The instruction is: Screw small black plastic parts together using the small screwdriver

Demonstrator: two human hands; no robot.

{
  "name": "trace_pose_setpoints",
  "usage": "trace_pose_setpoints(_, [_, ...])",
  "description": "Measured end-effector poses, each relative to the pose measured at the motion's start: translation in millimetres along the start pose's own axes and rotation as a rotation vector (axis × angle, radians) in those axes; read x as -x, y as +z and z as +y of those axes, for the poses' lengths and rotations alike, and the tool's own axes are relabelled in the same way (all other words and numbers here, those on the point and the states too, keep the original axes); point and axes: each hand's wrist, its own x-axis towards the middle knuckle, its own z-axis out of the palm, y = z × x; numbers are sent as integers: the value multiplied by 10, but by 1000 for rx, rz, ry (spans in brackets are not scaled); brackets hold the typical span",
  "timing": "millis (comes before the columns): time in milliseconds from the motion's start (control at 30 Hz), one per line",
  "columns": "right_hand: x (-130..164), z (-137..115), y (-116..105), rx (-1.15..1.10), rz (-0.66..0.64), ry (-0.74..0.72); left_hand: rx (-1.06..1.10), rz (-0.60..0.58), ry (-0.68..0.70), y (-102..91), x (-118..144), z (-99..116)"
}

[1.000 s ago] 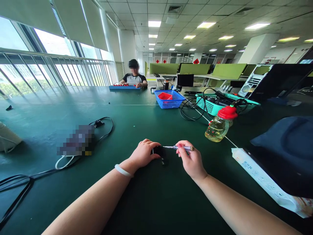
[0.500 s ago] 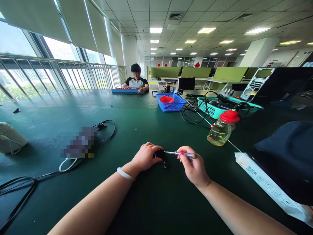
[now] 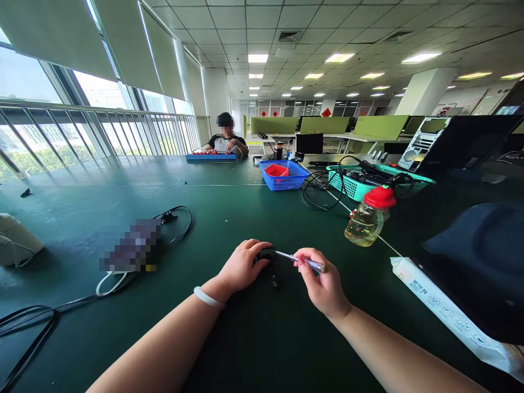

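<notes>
While left hand (image 3: 241,266) fingers clamp a small black part (image 3: 267,254), right hand (image 3: 323,284) fingers pinch a screwdriver (image 3: 301,260) — tip touching it.

Both forearms were bare, without sleeves. The left hand (image 3: 242,266) carried a thin, smooth white bangle (image 3: 208,298) around the wrist. The right hand (image 3: 323,284) showed pink-red polish on the visible fingernails (image 3: 302,261).

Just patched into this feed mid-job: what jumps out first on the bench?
Front and centre, the left hand presses a small black part onto the dark green table, while the right hand holds a slim clear-handled screwdriver with its tip at the part. To the right stands a red-capped clear bottle of yellowish liquid; beyond, a blue plastic basket.
</notes>
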Motion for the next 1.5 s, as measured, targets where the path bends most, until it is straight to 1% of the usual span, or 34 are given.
trace_pose_setpoints(67, [16, 57, -8, -60, 85, 42, -38, 61, -40, -4, -2, -11])
trace_pose_setpoints(133, [21, 107, -10, -98, 128, 82, -149, 79, -127, -14, -3, -22])
trace_pose_setpoints(233, [9, 147, -2, -117, 129, 133, -352, 15, -289, -46, 8, -15])
trace_pose_setpoints(333, [-11, 142, 6, -113, 124, 160, -456, -70, -362, -84, 28, 14])
trace_pose_setpoints(400, [-19, 130, 8, -115, 120, 165, -471, -83, -361, -99, 33, 32])
trace_pose_setpoints(467, [-20, 120, 8, -122, 113, 168, -439, -61, -343, -99, 30, 38])
trace_pose_setpoints(567, [-12, 115, 9, -136, 108, 175, -285, -42, -273, -73, 26, 28])
trace_pose_setpoints(600, [-9, 116, 9, -138, 112, 177, -220, -58, -241, -60, 30, 25])
trace_pose_setpoints(667, [-5, 123, 8, -140, 131, 184, -105, -125, -168, -35, 47, 30])
trace_pose_setpoints(767, [-13, 144, 4, -140, 179, 208, -25, -234, -72, -11, 83, 94])
trace_pose_setpoints(900, [-49, 175, 1, -126, 240, 244, -59, -274, -26, 0, 135, 273])
trace_pose_setpoints(1067, [-73, 179, 13, -116, 244, 238, -146, -254, 16, 41, 209, 504])
trace_pose_setpoints(1233, [-50, 159, 13, -89, 228, 189, -189, -238, -24, 65, 270, 620])
trace_pose_setpoints(1300, [-40, 142, 6, -90, 227, 179, -188, -236, -43, 26, 341, 625])
trace_pose_setpoints(1367, [-34, 119, -3, -92, 230, 169, -174, -239, -42, -57, 478, 611])
trace_pose_setpoints(1433, [-32, 94, -9, -92, 234, 159, -159, -250, -47, -185, 693, 580])
trace_pose_setpoints(1500, [-29, 73, -10, -92, 233, 151, -165, -254, -93, -343, 975, 521])
